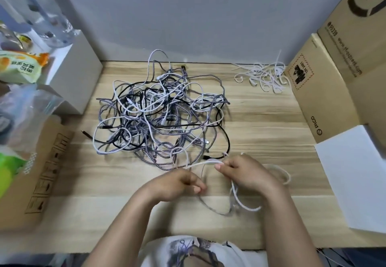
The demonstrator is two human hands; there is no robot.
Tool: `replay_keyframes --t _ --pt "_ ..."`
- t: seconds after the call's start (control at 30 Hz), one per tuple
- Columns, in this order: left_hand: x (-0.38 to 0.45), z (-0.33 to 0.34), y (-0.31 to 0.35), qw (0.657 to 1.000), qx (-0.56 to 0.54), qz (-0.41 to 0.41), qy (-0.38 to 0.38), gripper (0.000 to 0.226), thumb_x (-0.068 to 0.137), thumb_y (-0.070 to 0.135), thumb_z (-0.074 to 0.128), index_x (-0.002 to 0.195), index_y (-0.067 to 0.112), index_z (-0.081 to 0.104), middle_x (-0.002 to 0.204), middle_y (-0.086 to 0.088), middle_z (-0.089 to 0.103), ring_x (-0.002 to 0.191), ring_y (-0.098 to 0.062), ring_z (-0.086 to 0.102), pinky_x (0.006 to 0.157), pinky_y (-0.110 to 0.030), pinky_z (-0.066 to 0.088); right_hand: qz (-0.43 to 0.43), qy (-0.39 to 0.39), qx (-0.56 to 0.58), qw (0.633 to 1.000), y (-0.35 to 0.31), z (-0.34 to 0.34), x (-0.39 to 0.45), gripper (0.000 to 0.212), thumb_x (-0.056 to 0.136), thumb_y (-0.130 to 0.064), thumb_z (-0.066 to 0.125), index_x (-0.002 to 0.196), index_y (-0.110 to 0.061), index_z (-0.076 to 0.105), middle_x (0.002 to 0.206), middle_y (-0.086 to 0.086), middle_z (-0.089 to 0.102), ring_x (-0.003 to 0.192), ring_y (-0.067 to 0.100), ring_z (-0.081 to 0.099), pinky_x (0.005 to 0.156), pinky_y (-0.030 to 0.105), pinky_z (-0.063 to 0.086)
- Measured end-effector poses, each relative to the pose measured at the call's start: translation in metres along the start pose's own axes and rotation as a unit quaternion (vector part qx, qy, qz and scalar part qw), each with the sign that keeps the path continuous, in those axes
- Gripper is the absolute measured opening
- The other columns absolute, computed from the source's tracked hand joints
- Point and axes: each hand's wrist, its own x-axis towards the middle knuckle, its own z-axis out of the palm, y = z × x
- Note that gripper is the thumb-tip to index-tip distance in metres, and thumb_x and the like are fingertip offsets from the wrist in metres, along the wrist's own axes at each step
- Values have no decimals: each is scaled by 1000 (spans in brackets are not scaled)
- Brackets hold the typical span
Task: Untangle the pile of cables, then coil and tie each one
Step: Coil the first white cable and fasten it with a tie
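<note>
A loose heap of tangled cables [160, 112] lies in the middle of the pale wood-grain tabletop [261, 118]: grey-and-purple braided cords, smooth white cords and a few thin black ones, looped through one another, with a small brown plug end poking out at the heap's left edge. One white braided cable [240, 200] runs out of the near side of the heap toward the person. The right hand [243, 172] has its fingers curled round this cable, and loops of it hang below and to the right of the hand, some blurred. The left hand [181, 183] is just beside it, fingers bent with thumb and fingertips drawn together at the cable; whether they actually pinch it is hard to tell through the blur. Both hands sit just in front of the heap, near but apart from it.

At the far right of the table a small scatter of white twist ties [264, 76] lies beside an open brown cardboard box [325, 91] standing on its side; its contents are not visible. A white sheet [353, 174] rests at the right edge.
</note>
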Motion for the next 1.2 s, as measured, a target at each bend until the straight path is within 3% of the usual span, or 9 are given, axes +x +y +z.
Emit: replay_keyframes --t 0.13,0.3,0.43,0.57,0.7,0.77,0.9,1.07,1.2 --pt "8 21 6 995 76 -2 -60 35 93 7 54 128 4 53 123 -7 59 111 -11 53 100 -20 37 50 -33 -108 992 4 7 4 33 92 -44 53 65 -26 57 83 -8 47 98 19 53 81 32 36" --pt "4 25 17 976 164 43 -139 47 94 16 55 139 14 43 142 1 47 129 -11 41 103 -17 29 74 -18 -134 988 1 0 1 17 91 -44 54 103 -42 66 156 -11 13 145 22 1 109 43 8" --pt "-3 29 28 983 57 83 -156 43 92 2 55 134 9 49 141 -4 48 132 -9 40 110 -19 28 -13 57 3 998 0 -6 -1 13 88 -29 62 82 -38 69 129 -11 56 131 12 38 110 43 19" --pt "-8 16 26 992 66 99 -39 27 89 3 60 112 13 68 112 -7 69 108 -14 62 98 -30 46 -58 48 126 989 2 -11 -2 16 87 -18 64 76 -25 72 46 -11 55 48 -2 49 60 24 40" --pt "-19 -7 32 974 -81 65 202 23 91 1 56 84 19 70 70 5 72 63 -5 64 56 -13 46 -77 47 152 984 -1 -15 0 12 85 -19 68 77 -27 73 55 -16 59 58 -4 49 64 26 38" --pt "-22 -16 33 932 -192 98 290 25 91 -2 55 86 19 67 68 4 70 62 -4 64 59 -14 46 -96 45 224 969 -5 -17 -1 16 81 -19 70 71 -31 71 71 -8 69 73 5 59 74 30 44" --pt "-15 -11 36 957 -109 156 218 24 85 6 64 105 21 64 95 4 68 85 0 61 71 -13 47 -115 41 373 920 -21 -18 -6 12 86 -3 63 84 -14 67 54 -8 60 46 0 48 49 12 36" --pt "-3 -4 40 939 -165 159 255 26 97 8 44 77 11 61 46 7 50 46 -3 44 53 -21 38 -81 -1 638 766 -31 -25 -16 24 81 3 48 98 -10 59 57 2 48 37 5 32 38 14 21" --pt "-1 -13 34 897 -306 149 283 28 98 13 39 76 11 56 47 8 41 43 -9 32 58 -31 37 -67 -38 662 746 -31 -28 -20 29 72 -11 51 100 -12 58 68 6 59 42 9 44 38 16 31"
